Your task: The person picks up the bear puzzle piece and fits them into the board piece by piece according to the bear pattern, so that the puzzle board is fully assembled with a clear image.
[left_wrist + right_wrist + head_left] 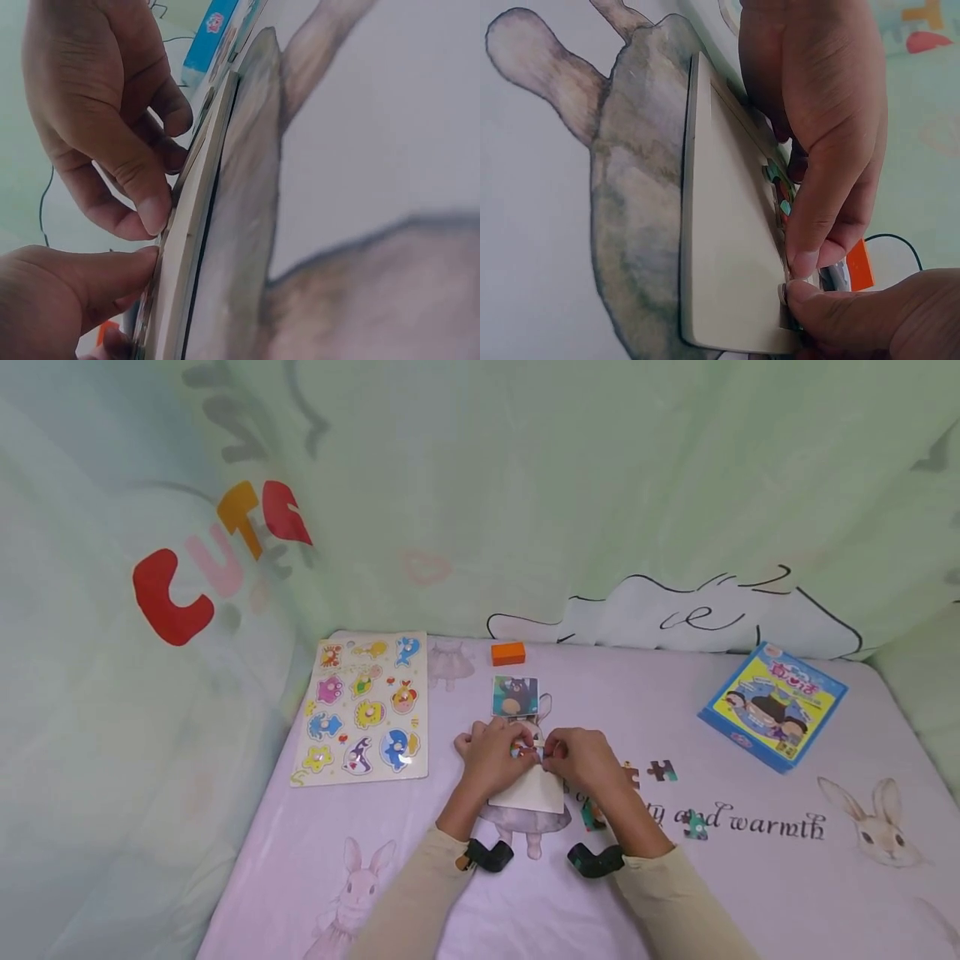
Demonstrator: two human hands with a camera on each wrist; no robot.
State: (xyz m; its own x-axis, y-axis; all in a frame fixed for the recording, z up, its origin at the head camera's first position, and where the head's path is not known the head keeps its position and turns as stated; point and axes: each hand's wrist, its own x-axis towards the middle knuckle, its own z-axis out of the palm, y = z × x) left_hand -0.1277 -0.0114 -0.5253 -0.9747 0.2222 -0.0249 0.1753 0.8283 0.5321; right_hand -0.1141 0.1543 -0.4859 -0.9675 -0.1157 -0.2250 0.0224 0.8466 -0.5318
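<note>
My two hands meet over a pale wooden puzzle board [527, 795] that lies on the cloth. Colourful jigsaw pieces [778, 187] sit along the far part of its frame. My left hand [495, 758] pinches a small jigsaw piece [783, 294] there between thumb and forefinger. From the other side my right hand [588, 764] grips the same piece, its fingertips close to the left ones. Fingers hide most of this piece. The near part of the board shows bare wood. Just beyond the hands lies a square picture of a bear [515, 696].
Loose jigsaw pieces [662, 771] lie right of the board, one piece [695, 825] nearer me and another [592, 815] by my right forearm. An orange block [507, 653] stands at the back. A sea-animal peg board [360, 710] lies left, a blue-yellow box [776, 706] right.
</note>
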